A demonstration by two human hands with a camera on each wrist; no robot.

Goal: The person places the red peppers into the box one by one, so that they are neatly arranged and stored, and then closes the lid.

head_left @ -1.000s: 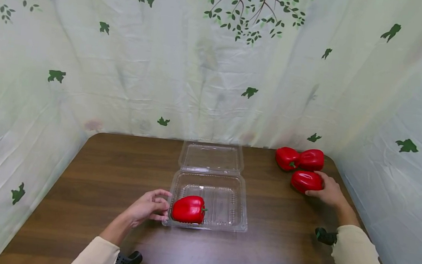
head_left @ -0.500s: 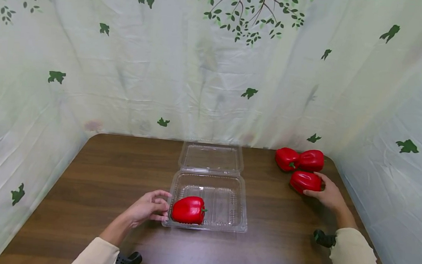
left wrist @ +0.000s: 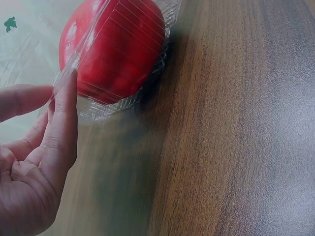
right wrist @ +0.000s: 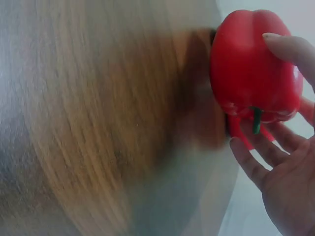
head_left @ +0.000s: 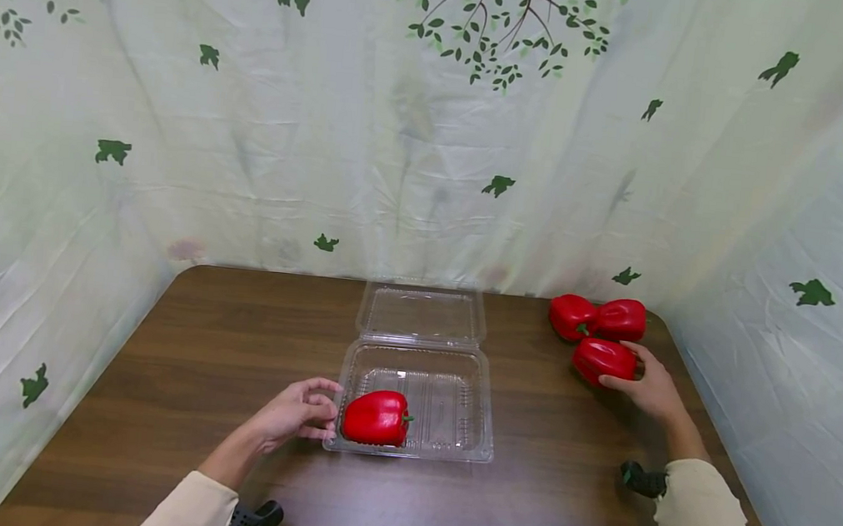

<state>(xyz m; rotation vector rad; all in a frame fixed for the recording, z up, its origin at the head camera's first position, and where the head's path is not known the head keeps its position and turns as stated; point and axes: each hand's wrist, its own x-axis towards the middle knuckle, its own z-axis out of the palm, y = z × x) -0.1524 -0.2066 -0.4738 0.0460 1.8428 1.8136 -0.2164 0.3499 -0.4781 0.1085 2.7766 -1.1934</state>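
A hinged clear plastic clamshell container (head_left: 443,447) lies with its lid (head_left: 423,315) folded back in the middle of the table. Inside its left end rests a red bell pepper (head_left: 376,417), green stem to the right. My left hand (head_left: 297,412) pinches the container's left rim between thumb and fingers, as the left wrist view shows. At the right, my right hand (head_left: 655,388) grips another red bell pepper (right wrist: 256,64) between thumb and fingers. Its green stem points toward the palm in the right wrist view.
Two more red bell peppers, one (head_left: 571,316) and another (head_left: 621,319), lie touching at the table's back right corner, just behind the gripped one. A pale leaf-printed curtain (head_left: 429,172) hangs round the back and sides of the brown wooden table (head_left: 235,330).
My right hand has moved slightly left with the gripped bell pepper. The left hand and the container have stayed in place.
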